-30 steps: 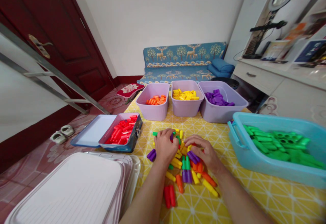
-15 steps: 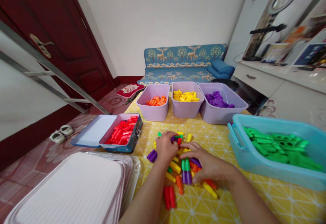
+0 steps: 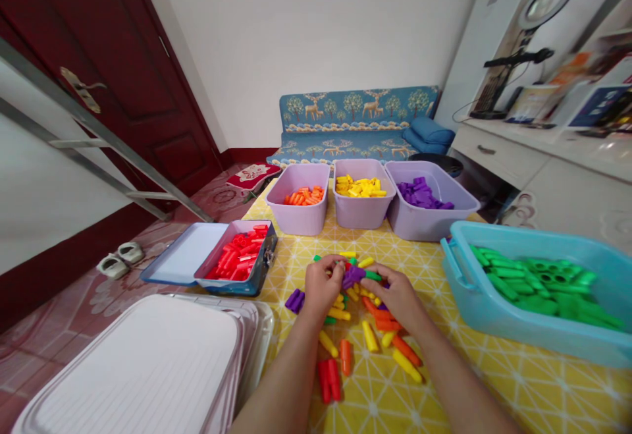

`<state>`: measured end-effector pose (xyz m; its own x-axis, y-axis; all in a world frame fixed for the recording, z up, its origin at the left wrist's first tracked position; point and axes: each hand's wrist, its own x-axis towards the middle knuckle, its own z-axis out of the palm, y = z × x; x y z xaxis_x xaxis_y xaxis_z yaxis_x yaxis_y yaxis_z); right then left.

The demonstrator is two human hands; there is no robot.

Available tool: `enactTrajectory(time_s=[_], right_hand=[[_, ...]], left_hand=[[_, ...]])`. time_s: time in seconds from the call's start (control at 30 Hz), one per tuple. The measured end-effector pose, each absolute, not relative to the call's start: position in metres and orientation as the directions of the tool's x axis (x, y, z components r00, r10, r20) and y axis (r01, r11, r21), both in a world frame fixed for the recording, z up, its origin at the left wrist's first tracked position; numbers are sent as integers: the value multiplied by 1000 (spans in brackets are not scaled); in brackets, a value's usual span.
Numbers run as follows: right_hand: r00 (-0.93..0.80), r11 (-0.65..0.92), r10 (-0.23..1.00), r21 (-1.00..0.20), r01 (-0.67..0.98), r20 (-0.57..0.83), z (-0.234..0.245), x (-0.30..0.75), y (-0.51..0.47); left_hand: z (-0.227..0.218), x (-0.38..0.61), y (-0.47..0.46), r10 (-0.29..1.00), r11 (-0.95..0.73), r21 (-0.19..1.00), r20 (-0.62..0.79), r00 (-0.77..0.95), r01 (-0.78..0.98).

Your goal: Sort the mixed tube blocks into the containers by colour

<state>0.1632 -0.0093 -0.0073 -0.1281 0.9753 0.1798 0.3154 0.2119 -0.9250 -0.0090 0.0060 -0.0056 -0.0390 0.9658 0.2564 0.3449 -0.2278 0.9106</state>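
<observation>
Loose plastic tubes in several colours lie heaped on the yellow patterned tablecloth (image 3: pixel 375 407). Over the far part of the heap, purple tubes (image 3: pixel 353 277) are between my two hands. My left hand (image 3: pixel 322 286) is closed, its thumb and fingertips on the left end of the purple tubes. From the right, my right hand (image 3: pixel 395 294) pinches a green tube (image 3: pixel 373 276) that lines up with them; its fingertips are partly hidden. Closer to me are a pair of red tubes (image 3: pixel 329 380), an orange tube (image 3: pixel 345 357) and a yellow tube (image 3: pixel 369 336).
Lilac bins with orange tubes (image 3: pixel 303 196), yellow tubes (image 3: pixel 360 187) and purple tubes (image 3: pixel 423 194) line the back. A turquoise tub (image 3: pixel 533 332) of green tubes stands right. At left are an open case (image 3: pixel 254 282) of red tubes and stacked white lids (image 3: pixel 133 368).
The green and purple tubes near my right thumb have left that spot; similar tubes are now between my hands, farther away. My right hand has moved away from me, uncovering yellow and orange tubes.
</observation>
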Motion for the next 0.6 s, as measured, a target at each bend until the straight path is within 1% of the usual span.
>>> enactTrajectory(time_s=[0.1, 0.13, 0.2, 0.3, 0.37, 0.5, 0.6], right_hand=[[-72, 194, 981, -952, 238, 182, -12, 164, -8], [-69, 198, 980, -955, 221, 187, -13, 164, -8], [-81, 219, 975, -950, 225, 205, -13, 162, -9], [-105, 264, 964, -918, 296, 243, -13, 159, -11], [-121, 270, 962, -907, 324, 243, -12, 159, -11], [-123, 240, 969, -924, 296, 213, -9, 162, -15], [-136, 258, 964, -933, 251, 230, -4, 164, -19]], left_hand=[[1, -8, 3, 941, -337, 893, 310, 134, 299], [2, -7, 2, 928, -368, 885, 332, 168, 286], [3, -5, 2, 919, -389, 884, 351, 181, 261], [-1, -3, 4, 930, -359, 900, 323, 174, 248], [-4, -4, 4, 941, -335, 906, 307, 145, 259], [-4, -10, 2, 960, -256, 928, 276, -39, 269], [-2, -13, 1, 951, -265, 897, 303, -57, 354]])
